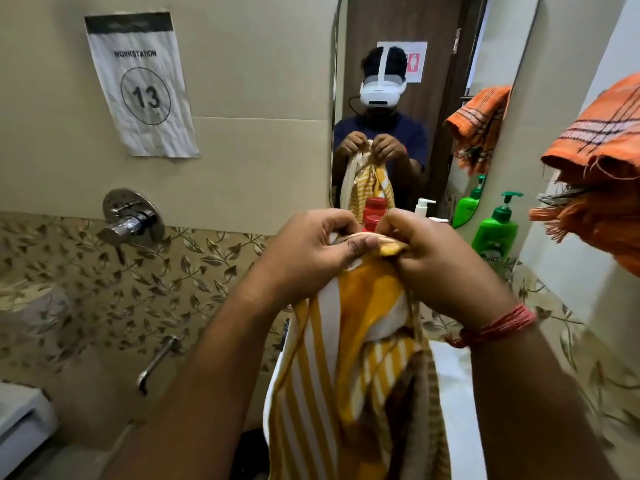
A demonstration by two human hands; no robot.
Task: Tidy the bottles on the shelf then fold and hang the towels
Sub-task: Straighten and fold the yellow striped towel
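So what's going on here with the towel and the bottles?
A person stands at a mirror, holding up a yellow and white striped towel. The left hand and right hand pinch its top edge close together, and the rest hangs down. Behind it stand a red-capped bottle, a white pump bottle and a green pump bottle. An orange checked towel hangs on the right.

You're facing a wall paper sign (140,85) reading "WORKSTATION" and circled "13"; green pump bottle (496,233) label showing partial "atika".
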